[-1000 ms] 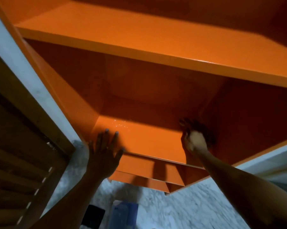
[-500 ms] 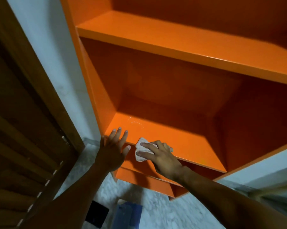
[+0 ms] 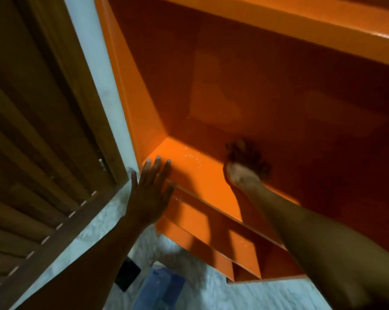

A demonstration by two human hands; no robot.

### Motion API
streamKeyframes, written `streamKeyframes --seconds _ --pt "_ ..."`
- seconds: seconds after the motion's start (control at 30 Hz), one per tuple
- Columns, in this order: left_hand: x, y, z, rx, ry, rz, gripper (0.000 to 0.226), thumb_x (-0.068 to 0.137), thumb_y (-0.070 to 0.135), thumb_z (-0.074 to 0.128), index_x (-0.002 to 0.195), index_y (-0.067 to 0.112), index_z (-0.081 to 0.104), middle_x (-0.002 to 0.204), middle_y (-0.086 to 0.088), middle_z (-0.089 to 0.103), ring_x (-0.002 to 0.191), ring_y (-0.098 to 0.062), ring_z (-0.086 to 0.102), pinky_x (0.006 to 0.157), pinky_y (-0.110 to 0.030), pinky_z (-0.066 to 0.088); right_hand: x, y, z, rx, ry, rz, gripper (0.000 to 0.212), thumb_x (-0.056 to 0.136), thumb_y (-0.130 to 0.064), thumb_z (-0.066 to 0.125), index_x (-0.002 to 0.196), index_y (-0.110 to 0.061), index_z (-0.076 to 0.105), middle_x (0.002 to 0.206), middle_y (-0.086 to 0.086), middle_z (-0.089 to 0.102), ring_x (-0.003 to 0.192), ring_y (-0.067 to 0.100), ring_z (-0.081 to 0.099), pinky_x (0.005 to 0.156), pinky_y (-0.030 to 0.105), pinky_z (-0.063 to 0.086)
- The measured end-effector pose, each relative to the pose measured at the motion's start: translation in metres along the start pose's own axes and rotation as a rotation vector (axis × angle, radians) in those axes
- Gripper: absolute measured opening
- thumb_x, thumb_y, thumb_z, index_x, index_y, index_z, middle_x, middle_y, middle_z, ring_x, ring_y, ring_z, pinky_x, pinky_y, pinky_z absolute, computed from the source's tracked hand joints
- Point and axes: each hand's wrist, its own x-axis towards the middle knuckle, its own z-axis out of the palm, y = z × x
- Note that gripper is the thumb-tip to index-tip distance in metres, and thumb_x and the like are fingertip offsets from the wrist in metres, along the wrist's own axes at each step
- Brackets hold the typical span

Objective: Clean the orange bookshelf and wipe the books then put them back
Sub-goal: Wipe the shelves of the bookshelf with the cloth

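The orange bookshelf (image 3: pixel 200 175) fills the upper right, its compartments bare, with no books in sight. My left hand (image 3: pixel 149 189) rests flat on the front left corner of the middle shelf board, fingers straight and spread. My right hand (image 3: pixel 245 166) reaches deep into the same compartment, at the shadowed back of the board. It is blurred, with its fingers curled down. The white cloth it holds is almost wholly hidden under the hand. Small wet specks (image 3: pixel 193 158) glint on the board between the hands.
A brown louvred wooden door (image 3: pixel 43 153) stands close on the left, past a strip of white wall (image 3: pixel 95 63). Below is a pale marble floor (image 3: pixel 211 294) with a blue object (image 3: pixel 160 289) and a black object (image 3: pixel 127 274) near the shelf's foot.
My right hand has swept with the cloth from the shelf's front edge near the left hand to the back of the board. My left hand has stayed on the front left corner.
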Motion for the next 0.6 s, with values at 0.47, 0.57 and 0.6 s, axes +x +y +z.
streamKeyframes --seconds 0.47,0.57,0.6 --pt "-0.039 -0.024 -0.001 -0.245 0.109 -0.014 0.074 0.089 0.006 0.043 0.158 0.014 0.016 0.164 -0.011 0.016 0.151 -0.034 0.013 0.113 -0.067 0.027 -0.094 -0.055 -0.006 0.169 -0.156 -0.660 0.063 0.074 -0.002 0.042 0.127 -0.030 0.063 0.143 0.000 0.053 0.109 0.033 0.050 0.079 0.039 0.030" --pt "-0.036 -0.024 -0.011 -0.271 0.140 -0.013 0.074 0.092 0.010 0.042 0.158 0.016 0.011 0.164 -0.014 0.010 0.151 -0.034 0.009 0.112 -0.065 0.030 -0.070 -0.054 -0.020 0.570 -0.105 -0.567 0.062 0.079 0.004 0.042 0.129 -0.026 0.063 0.131 0.005 0.062 0.117 0.025 0.056 0.100 0.035 0.040" --pt "-0.034 -0.022 -0.013 -0.274 0.146 -0.013 0.075 0.092 0.011 0.042 0.159 0.016 0.009 0.164 -0.013 0.006 0.151 -0.032 0.007 0.112 -0.064 0.032 -0.057 -0.056 -0.024 0.632 -0.021 -0.507 0.058 0.081 0.004 0.042 0.129 -0.020 0.063 0.129 0.006 0.064 0.120 0.025 0.057 0.105 0.031 0.039"
